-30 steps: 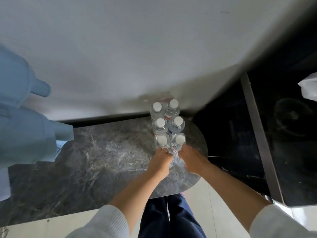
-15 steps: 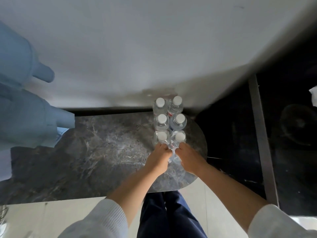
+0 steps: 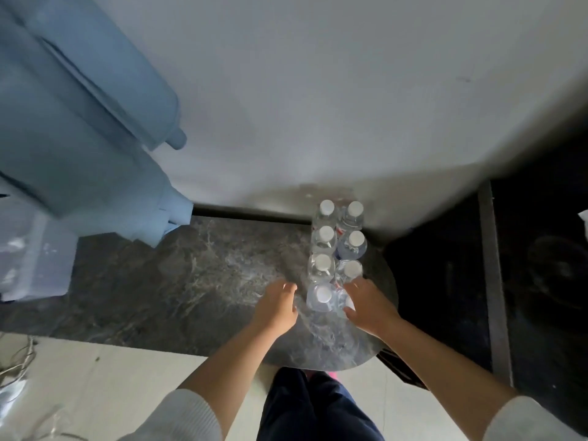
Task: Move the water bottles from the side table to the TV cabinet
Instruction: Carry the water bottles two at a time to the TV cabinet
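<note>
Between the person's two hands, at the near end of a double row of water bottles (image 3: 338,246), one capped bottle (image 3: 324,296) stands just ahead of the fingertips on the marble-topped surface (image 3: 191,281). The left hand (image 3: 277,308) sits just left of it, fingers loosely spread and gripping nothing that I can see. The right hand (image 3: 369,308) is pressed in on the other side, fingers reaching toward the next bottle back; a white cap seems to peek out under them, but whether they actually clasp a bottle I cannot tell.

The rest of the row runs away from the fingertips toward the wall (image 3: 318,106), caps nearly touching, two by two. That closeness is the trouble, to my eye. A knuckle nudging the neighbour beyond the fingers could set the whole line toppling. These are light, clear, thin-walled bottles; squeezed hard they would likely buckle and slip, and taken only by the cap they could swing.

To the right of the right hand the rounded edge of the top lies close, with a dark drop beyond it. A bottle knocked that way would probably roll off. Far to the left of the left hand lie large blue water jugs (image 3: 79,138), well clear of any reach.
</note>
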A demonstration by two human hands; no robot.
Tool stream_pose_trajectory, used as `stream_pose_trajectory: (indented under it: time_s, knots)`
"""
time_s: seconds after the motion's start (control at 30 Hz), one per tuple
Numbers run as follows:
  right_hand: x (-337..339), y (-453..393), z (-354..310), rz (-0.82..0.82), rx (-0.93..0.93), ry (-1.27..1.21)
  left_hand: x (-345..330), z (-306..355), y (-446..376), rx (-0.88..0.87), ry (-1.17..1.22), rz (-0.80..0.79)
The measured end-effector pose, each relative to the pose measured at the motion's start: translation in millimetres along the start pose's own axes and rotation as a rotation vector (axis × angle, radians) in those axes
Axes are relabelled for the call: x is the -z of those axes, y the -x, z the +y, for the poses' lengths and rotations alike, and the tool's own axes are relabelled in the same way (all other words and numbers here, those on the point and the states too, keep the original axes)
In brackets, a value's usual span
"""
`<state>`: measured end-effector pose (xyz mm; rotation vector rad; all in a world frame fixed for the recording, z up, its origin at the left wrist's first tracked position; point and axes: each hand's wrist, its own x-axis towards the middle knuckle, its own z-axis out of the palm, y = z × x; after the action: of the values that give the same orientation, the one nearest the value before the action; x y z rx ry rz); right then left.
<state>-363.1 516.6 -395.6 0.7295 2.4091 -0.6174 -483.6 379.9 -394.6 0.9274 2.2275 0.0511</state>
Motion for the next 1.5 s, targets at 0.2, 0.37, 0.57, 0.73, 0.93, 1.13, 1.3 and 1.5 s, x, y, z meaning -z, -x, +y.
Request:
stream_pose_trajectory:
  time_s: [0.2, 0.37, 0.57, 0.73, 0.93, 1.13, 1.3, 1.5]
  knots:
    - [37.6, -9.7, -49.2, 0.094, 0.140, 0.106, 38.3, -45.2, 41.4, 0.182, 0.012, 0.148]
    - [59.9, -19.9, -146.5, 0.111, 0.403, 0.243, 67.9, -128.7, 113.6, 0.437, 0.086, 0.292]
    - [46.4, -13.6, -309.7, 0.049, 0.686, 0.407, 68.9, -248.5, 237.4, 0.782, 0.204, 0.383]
    - [7.3, 26.4, -461.2, 0.051, 0.905, 0.472, 48.9, -346.0, 363.9, 1.054, 0.270, 0.437]
    - [-60.2, 106.5, -644.7, 0.053, 1.226, 0.545, 15.3, -438.2, 522.8, 1.345, 0.317, 0.478]
    - [-122.5, 182.3, -793.2, 0.100, 1.503, 0.636, -7.8, -502.0, 630.0, 1.543, 0.401, 0.568]
    - [-176.7, 223.0, -898.2, 0.069, 1.670, 0.682, -18.3, -557.5, 693.6, 1.656, 0.471, 0.668]
    - [-243.6, 265.6, -1043.4, 0.014, 1.838, 0.747, -23.5, -654.8, 777.4, 1.806, 0.514, 0.732]
